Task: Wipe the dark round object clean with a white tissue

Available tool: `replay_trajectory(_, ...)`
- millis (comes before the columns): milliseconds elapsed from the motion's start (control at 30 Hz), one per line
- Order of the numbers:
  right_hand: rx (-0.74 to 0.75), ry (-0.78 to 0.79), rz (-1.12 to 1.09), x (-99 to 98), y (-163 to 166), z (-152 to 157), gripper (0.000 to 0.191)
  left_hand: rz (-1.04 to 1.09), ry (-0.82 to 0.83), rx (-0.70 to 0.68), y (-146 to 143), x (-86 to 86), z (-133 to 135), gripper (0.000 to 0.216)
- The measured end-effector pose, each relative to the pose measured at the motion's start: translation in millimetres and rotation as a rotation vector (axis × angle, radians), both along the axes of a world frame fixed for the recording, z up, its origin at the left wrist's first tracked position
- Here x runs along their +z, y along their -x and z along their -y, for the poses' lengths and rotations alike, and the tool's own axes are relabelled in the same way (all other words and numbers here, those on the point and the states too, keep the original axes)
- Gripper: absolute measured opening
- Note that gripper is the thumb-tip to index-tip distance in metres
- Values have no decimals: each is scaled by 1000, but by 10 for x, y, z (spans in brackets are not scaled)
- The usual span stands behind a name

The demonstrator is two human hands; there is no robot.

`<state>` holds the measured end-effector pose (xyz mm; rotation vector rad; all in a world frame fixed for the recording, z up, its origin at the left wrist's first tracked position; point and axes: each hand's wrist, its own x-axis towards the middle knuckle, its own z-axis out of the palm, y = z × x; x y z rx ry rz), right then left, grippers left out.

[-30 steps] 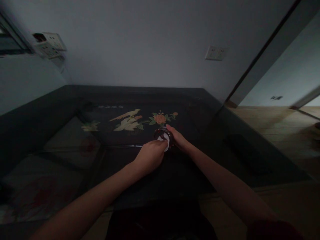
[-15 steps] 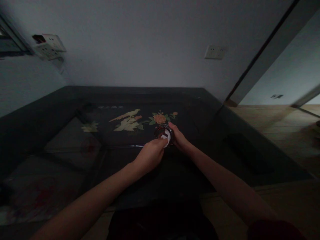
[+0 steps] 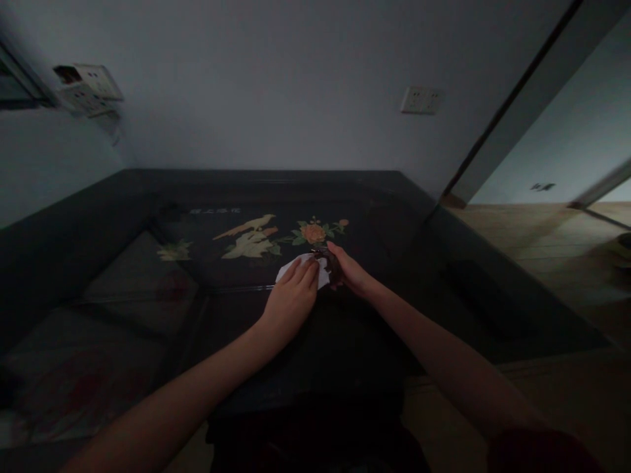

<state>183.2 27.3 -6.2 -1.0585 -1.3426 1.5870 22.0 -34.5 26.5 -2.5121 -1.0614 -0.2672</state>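
Left hand (image 3: 293, 289): reaches in from the lower left, back upward, fingers close together and bent over a white wipe; it holds the wipe against the vessel, its thumb hidden.
Right hand (image 3: 349, 269): closed around the right side of the dark vessel, thumb along the upper edge; the remaining fingers are mostly concealed.
White wipe (image 3: 284, 269): crumpled, spread under the left fingers and emerging on both sides of them; its right part touches the vessel. Cloth or paper cannot be told.
Dark vessel (image 3: 334, 264): small, glossy, between the two hands, just below the printed flower; partly covered by fingers and wipe. Whether its base meets the surface cannot be told.
Bench (image 3: 296, 177): dark, reflective top, its far edge near the wall.
Bench decoration: a yellowish bird (image 3: 249, 226) left of an orange flower (image 3: 313, 232) with green leaves; pale lettering (image 3: 215, 211) to the upper left.
Right part of bench: a dark oblong shape (image 3: 480, 295), too dim to identify, well apart from the hands.
Wall (image 3: 271, 85): pale, with a double socket (image 3: 420, 100) right of centre and a socket cluster (image 3: 96, 82) at left.
Floor (image 3: 513, 243): wood-toned, visible beyond the right edge of the bench.
Sleeve (image 3: 537, 450): dark red, on the right arm.
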Motion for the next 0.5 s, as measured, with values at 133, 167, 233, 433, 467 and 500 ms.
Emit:
replay_trajectory(133, -6, 19, 17, 28, 3, 4, 54, 52, 78, 21, -36, 9, 49, 37)
replay_trajectory(167, -6, 28, 24, 42, 4, 10, 55, 82, 120, 13, -50, 16, 63, 37)
replay_trajectory(233, -9, 30, 40, 65, 6, 23, 56, 163, 229, -22, -77, 35, 86, 33)
replay_trajectory(433, -16, -8, 55, 65, 8, 42, 55, 793, 828, 82, -121, 136, 68, 15)
replay_trajectory(467, -29, 5, 43, 62, 15, 41, 55, 944, 939, 69, -126, 148, 56, 15)
replay_trajectory(500, -43, 19, 26, 59, 26, 40, 55, 1080, 1031, 35, -131, 155, 44, 17)
